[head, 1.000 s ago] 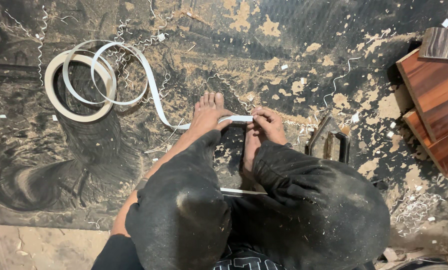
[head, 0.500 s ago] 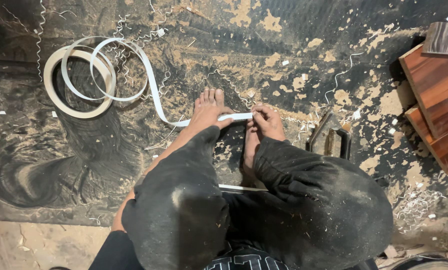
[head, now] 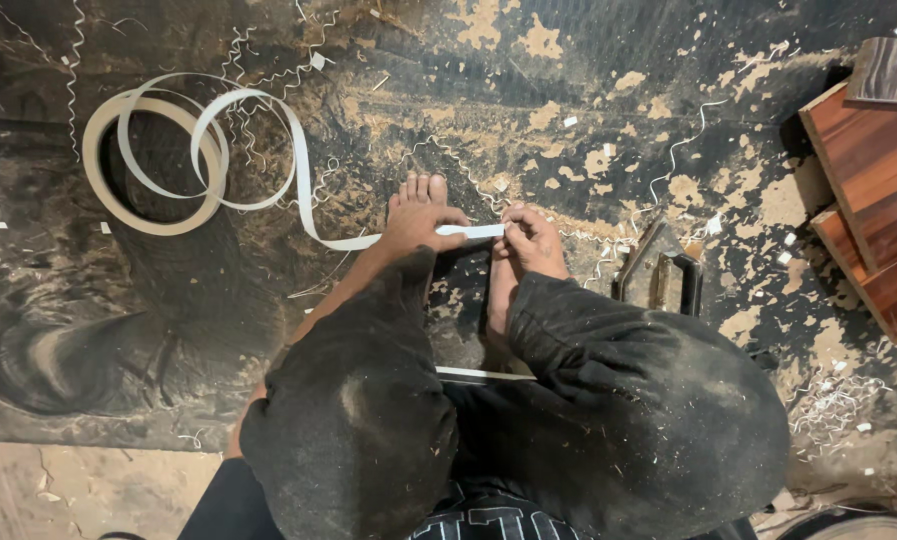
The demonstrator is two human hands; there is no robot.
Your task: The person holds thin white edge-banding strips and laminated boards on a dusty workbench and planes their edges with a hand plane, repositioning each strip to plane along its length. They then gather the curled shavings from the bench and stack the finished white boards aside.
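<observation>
Floor (head: 589,90): dark, covered in sawdust and curly shavings, and it is the work surface here. Most open room is ahead and to the left. The right side is closed off by stacked reddish wood boards (head: 874,190).

Loose coil (head: 159,155) of white strip (head: 369,240) lies far left. Its tail runs across the floor to the hands, so there's slack.

Dark metal frame (head: 659,280) is just beside the right hand; watch that edge.

Step, as I read it: working the strip's free end.
- Left hand (head: 419,218) is flat, fingers spread, pinning the strip to the floor.
- Right hand (head: 534,238) is closed, pinching the end at the fingertips.

Next move likely needs the left hand's pressure kept on and the strip flat, not twisted.
</observation>
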